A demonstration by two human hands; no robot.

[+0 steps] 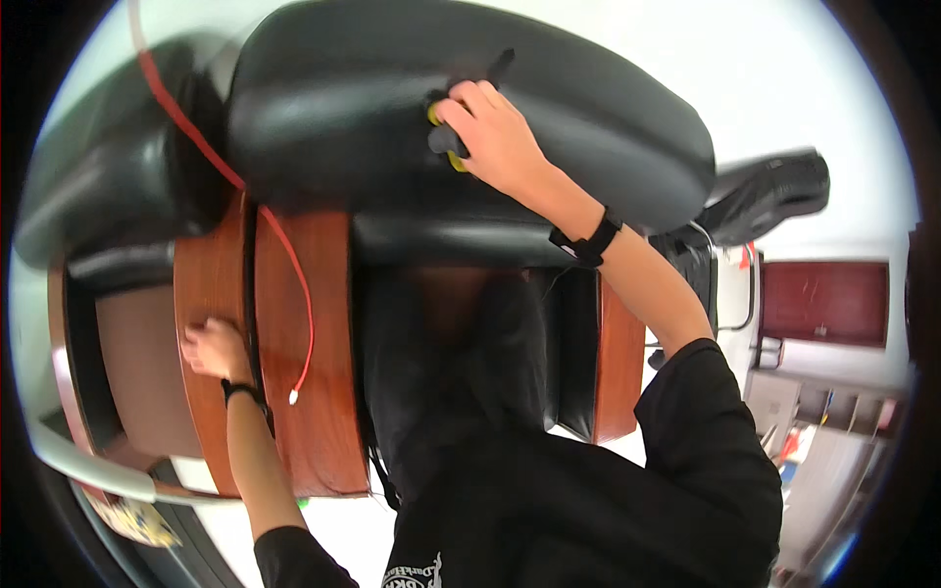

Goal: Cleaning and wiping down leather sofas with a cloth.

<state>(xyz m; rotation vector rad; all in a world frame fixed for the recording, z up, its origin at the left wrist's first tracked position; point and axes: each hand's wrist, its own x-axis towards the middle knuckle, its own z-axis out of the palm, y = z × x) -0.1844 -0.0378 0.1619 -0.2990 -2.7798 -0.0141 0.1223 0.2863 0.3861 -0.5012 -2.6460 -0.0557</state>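
Observation:
My right hand (489, 132) is closed around a dark handheld tool with yellow parts (448, 140); its kind cannot be told. A thin dark tip points up and right past my fingers. Hand and tool are over the black leather backrest (353, 117) of a chair. My left hand (215, 348) rests at a wooden armrest (213, 279), fingers loosely curled, with nothing seen in it. Along the neighbouring wooden armrest (309, 426) lies a red cable (305, 294) with a white connector at its end; it runs up across the backrests' edge.
Another black leather chair (125, 154) with a brown seat stands at the left. At the right are a wooden armrest (619, 360), a black bag-like thing (772, 191), a metal-framed chair (750, 294), a dark red door (823, 303) and shelves (845, 411).

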